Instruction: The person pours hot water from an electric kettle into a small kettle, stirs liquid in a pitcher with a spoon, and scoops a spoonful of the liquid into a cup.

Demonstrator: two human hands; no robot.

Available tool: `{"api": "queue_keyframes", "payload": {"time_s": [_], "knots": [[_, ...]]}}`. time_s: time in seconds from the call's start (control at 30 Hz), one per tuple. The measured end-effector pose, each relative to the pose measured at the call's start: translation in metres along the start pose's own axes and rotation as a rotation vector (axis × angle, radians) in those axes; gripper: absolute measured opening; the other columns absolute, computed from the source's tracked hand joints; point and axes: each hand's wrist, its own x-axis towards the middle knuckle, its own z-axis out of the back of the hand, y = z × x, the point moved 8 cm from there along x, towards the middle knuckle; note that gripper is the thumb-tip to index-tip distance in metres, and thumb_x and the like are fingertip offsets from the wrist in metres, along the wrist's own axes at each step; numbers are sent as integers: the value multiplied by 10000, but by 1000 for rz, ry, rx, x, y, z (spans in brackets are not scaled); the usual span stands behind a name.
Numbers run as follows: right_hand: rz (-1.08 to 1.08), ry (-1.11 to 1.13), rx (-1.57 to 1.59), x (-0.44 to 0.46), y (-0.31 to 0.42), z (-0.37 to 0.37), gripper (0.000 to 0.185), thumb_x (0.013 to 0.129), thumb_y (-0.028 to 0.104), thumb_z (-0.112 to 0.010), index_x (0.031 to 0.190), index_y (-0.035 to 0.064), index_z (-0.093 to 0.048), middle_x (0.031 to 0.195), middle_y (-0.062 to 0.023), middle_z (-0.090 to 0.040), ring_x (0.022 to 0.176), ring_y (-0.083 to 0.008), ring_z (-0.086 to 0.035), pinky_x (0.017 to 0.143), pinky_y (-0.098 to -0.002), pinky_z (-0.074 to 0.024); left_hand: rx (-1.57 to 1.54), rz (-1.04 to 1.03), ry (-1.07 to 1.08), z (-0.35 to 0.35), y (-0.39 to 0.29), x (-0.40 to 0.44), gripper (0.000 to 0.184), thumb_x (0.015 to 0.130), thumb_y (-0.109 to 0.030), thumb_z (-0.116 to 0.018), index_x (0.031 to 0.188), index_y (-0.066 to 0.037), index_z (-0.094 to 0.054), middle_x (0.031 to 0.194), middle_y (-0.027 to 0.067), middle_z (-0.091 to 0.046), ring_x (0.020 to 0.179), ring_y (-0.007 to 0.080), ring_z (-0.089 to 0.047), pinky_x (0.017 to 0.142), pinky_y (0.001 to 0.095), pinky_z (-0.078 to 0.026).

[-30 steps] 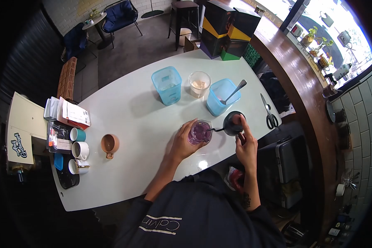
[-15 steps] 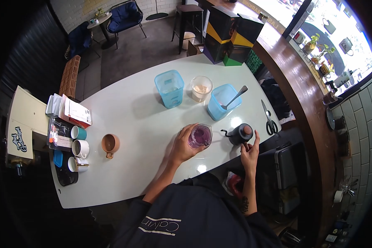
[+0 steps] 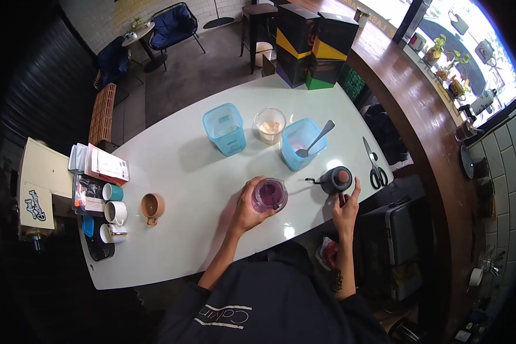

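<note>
My left hand (image 3: 250,207) is wrapped round the side of a clear glass jug (image 3: 270,195) with purple liquid in it, near the table's front edge. To its right is a small black gooseneck kettle (image 3: 335,180) with a brown lid knob, its thin spout pointing left towards the jug. My right hand (image 3: 346,213) grips the kettle's brown handle, with the index finger stretched upward beside it. Whether the kettle rests on the table is hard to tell. Beyond the jug stands a light blue container (image 3: 304,143) with a metal spoon (image 3: 317,139) leaning in it.
A second blue container (image 3: 225,129) and a clear cup (image 3: 270,126) with pale contents stand further back. Black scissors (image 3: 376,169) lie at the right edge. A brown cup (image 3: 152,208) and several mugs (image 3: 115,212) are on the left. Dark boxes (image 3: 312,49) stand at the far end.
The view has shifted slightly. My right hand has closed further round the kettle's handle. My left hand stays on the jug.
</note>
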Motion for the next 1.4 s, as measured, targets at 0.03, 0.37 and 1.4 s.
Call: {"api": "queue_keyframes", "payload": {"time_s": [0.03,0.37,1.4], "knots": [[20,-21,-27,4,-1,2,804,891,-31,-619,1589,87,-239,678,-129,-597,604,-194,-602,656,-314,-510,-62,16,1,-2,1,0,924,634,-207,-956,1415,-45,-490,1321,166,-609,1257,346,-591,1087,431,-475],[357,-210,-415,-13,73,25,697,821,87,-790,1431,25,-459,1014,-203,-612,859,-374,-621,816,-467,-487,-37,48,-31,-10,-1,2,942,676,-180,-978,1442,-17,-454,1267,127,-652,1177,214,-651,1038,360,-527],[713,564,-230,-19,135,-112,164,842,126,-693,759,42,-578,710,-128,-638,699,-349,-615,723,-441,-427,87,46,-198,-2,-7,-1,842,597,-267,-978,1321,-72,-597,1372,148,-616,1369,345,-523,1152,462,-432]]}}
